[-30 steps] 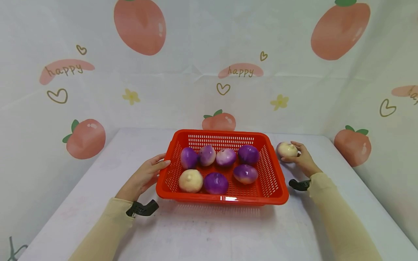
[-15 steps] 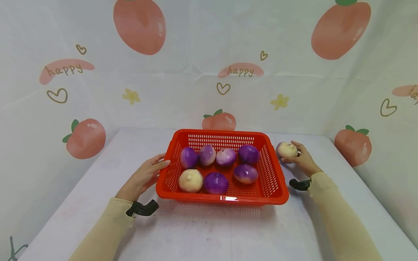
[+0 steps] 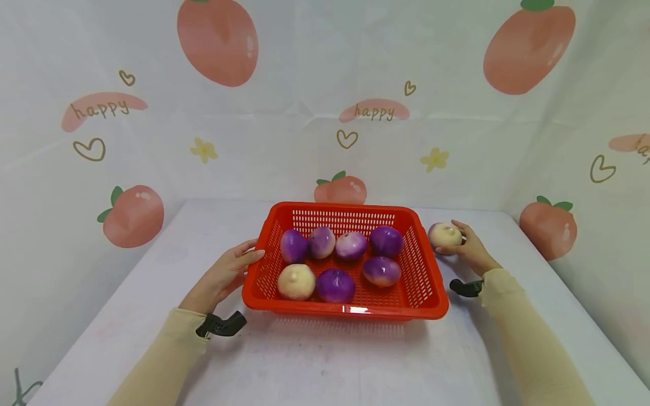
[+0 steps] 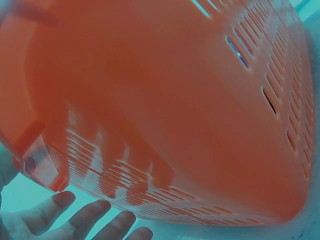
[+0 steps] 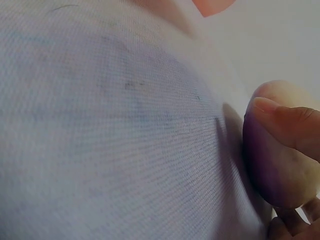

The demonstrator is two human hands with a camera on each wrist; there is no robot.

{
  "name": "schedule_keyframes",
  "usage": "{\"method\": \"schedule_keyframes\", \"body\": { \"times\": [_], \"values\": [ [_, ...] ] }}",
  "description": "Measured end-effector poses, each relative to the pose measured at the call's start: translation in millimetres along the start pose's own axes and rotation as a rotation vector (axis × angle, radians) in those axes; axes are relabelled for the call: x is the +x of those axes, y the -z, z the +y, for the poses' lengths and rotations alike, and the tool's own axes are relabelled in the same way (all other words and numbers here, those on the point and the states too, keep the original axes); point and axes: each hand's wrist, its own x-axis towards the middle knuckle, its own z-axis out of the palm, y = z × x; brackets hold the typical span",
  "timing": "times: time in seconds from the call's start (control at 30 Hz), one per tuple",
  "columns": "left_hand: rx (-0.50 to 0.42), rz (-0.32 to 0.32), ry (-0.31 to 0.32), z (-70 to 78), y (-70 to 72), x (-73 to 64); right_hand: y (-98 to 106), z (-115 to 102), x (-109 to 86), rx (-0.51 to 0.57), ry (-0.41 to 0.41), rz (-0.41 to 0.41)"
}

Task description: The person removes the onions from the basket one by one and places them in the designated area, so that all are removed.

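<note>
A red slotted plastic basket stands mid-table, holding several purple and cream turnips, among them a pale one and a deep purple one near the front. My left hand grips its left rim, the thumb over the edge. In the left wrist view the fingers spread along the outer wall. Right of the basket, my right hand holds another turnip, cream with a purple side, between thumb and fingers. It sits low over the tabletop, and its purple side faces the cloth.
White cloth covers the table. Behind it rises a white curtain with printed fruit and hearts, which also runs along both sides. Each wrist carries a black camera mount, such as the left one.
The turnip in my right hand has shifted very slightly left, toward the basket. My left hand and the basket have stayed in place.
</note>
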Motion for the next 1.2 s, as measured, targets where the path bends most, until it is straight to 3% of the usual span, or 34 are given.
{"method": "schedule_keyframes", "body": {
  "times": [0.7,0.93,1.07,1.2],
  "values": [
    [-0.005,-0.016,0.002,-2.7,-0.6,1.7,2,5,-2.0,0.014,-0.003,-0.009],
    [0.000,-0.027,-0.006,-2.0,0.7,1.5,15,-14,-14.5,0.048,0.052,0.012],
    [0.003,-0.038,-0.020,-1.5,2.5,0.8,24,-41,-22.7,0.170,0.121,0.050],
    [0.002,-0.046,-0.022,-2.0,3.5,0.5,27,-75,-33.2,0.410,0.299,0.044]
  ]
}}
